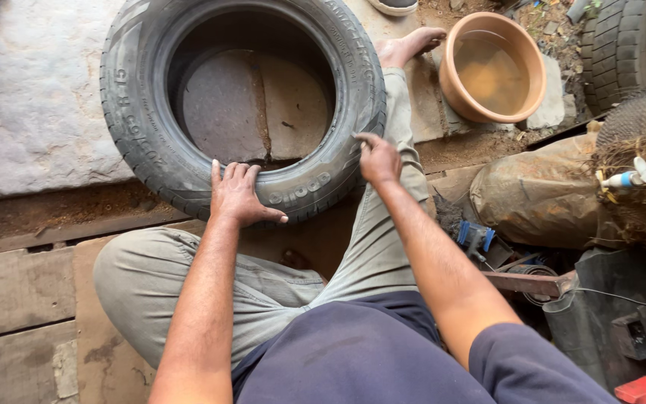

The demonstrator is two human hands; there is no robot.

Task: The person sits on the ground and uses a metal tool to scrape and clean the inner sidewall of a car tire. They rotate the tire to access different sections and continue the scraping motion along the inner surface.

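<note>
The ground was rough stone slab and worn planks in a cluttered outdoor work spot. The black tyre lay flat on the slab, its opening facing up — being round, it had no long axis. At the tyre's near sidewall the left hand pressed flat with fingers spread, holding nothing. Right of it, the right hand hooked narrow, curled fingers on the tread edge. Beyond the tyre's right side sat a clay-coloured bowl of murky water.
</note>
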